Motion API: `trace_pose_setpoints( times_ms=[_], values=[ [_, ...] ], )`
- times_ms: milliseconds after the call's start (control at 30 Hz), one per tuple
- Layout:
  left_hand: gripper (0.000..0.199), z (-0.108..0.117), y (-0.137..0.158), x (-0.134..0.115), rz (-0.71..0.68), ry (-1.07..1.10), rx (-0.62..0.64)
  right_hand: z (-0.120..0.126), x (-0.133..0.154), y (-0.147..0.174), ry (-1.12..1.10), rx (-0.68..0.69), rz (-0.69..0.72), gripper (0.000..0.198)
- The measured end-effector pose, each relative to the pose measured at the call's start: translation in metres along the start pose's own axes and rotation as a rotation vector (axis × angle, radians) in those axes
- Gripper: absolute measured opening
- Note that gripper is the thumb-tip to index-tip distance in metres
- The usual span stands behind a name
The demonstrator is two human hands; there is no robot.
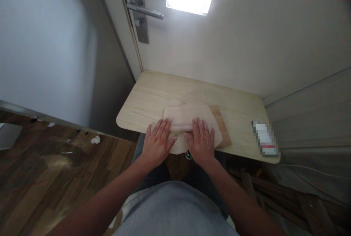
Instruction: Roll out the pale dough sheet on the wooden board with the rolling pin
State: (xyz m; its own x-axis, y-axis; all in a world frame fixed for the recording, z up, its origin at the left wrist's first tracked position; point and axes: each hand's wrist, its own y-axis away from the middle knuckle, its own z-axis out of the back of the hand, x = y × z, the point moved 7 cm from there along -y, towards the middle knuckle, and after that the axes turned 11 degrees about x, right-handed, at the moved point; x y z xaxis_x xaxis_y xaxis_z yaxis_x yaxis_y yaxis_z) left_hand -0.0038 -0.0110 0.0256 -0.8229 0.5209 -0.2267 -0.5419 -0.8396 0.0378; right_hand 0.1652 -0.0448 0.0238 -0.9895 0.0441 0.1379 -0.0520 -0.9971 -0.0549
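A soft, pale beige sheet (189,113) lies over a brown wooden board (223,130) near the table's front edge. Whether it is dough or cloth I cannot tell. A raised fold or roll runs across it between my hands, and its near part hangs over the edge. My left hand (157,141) rests palm down at the sheet's left side, fingers stretched forward. On the right, my right hand (201,141) lies flat with its fingers spread on the sheet. Both thumbs point inward, and neither hand is closed around anything. My palms hide part of the sheet.
The light wooden table (153,86) stands against a white door with a metal handle (146,10). A blurred-out object (265,139) lies at its right end. Dark wooden bars (287,195) are at lower right. Paper scraps (95,140) litter the wooden floor at left.
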Motion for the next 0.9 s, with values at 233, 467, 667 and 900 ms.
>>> trace_pose_setpoints(
  times_ms=[233, 467, 667, 900],
  values=[
    [0.066, -0.001, -0.010, 0.003, 0.021, -0.014, -0.021, -0.001, -0.001, -0.010, -0.001, 0.004, -0.013, 0.064],
    [0.065, 0.010, -0.060, 0.020, 0.082, 0.003, -0.049, -0.002, -0.006, -0.067, 0.004, 0.017, -0.028, 0.064],
    [0.063, 0.016, -0.095, 0.034, 0.135, 0.016, -0.045, 0.000, -0.009, -0.110, 0.006, 0.056, -0.075, 0.064],
    [0.061, 0.016, -0.135, 0.053, 0.175, 0.050, 0.056, -0.004, -0.013, -0.150, -0.017, 0.112, -0.110, 0.065]
  ],
)
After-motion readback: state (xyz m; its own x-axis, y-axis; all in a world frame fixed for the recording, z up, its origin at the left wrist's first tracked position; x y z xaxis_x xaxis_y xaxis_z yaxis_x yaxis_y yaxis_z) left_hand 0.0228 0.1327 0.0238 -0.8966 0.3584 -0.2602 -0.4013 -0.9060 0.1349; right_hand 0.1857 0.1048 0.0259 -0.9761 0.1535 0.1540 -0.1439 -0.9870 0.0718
